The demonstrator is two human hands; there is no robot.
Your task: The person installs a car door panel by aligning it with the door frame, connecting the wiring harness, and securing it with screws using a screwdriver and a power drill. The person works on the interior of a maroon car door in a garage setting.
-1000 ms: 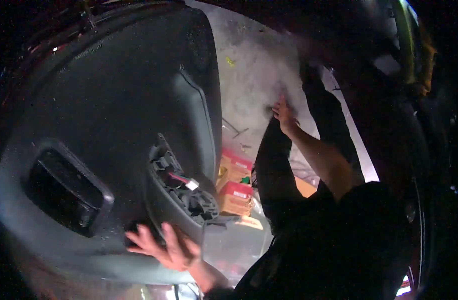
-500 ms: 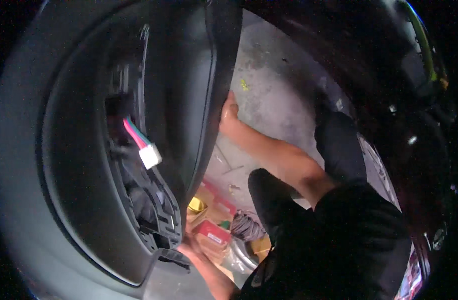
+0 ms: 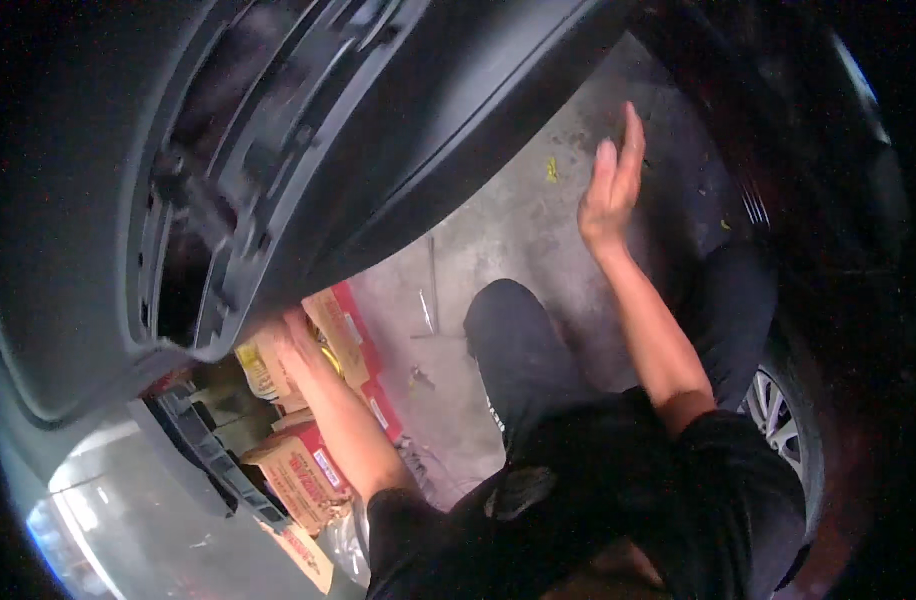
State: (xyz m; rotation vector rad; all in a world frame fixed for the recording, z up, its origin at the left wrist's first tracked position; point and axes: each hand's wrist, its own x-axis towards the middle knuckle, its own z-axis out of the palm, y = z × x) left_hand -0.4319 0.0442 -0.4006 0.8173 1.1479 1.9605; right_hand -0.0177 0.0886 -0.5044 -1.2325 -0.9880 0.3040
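A large black moulded car panel (image 3: 458,110) fills the upper left, with a long slotted opening (image 3: 203,215) of ribs and brackets along its face. My left hand (image 3: 290,345) is at the panel's lower edge. Its fingers are blurred and partly hidden there, so their grip does not show. Off to the right of the panel, my right hand (image 3: 610,195) is raised above the floor, apart from everything. Its fingers are stretched out and nothing is in it.
Cardboard boxes (image 3: 303,475) in brown and red stand below my left arm, beside a dark slotted plastic strip (image 3: 203,440). A glossy pale surface (image 3: 148,520) lies at the lower left. A car wheel (image 3: 778,420) stands at right. Grey concrete floor (image 3: 438,270) carries a thin rod-like tool (image 3: 431,300).
My right hand has come off the panel's edge and moved right, fingers extended. The view has turned, so the panel slants more. The white connector on coloured wires is no longer visible.
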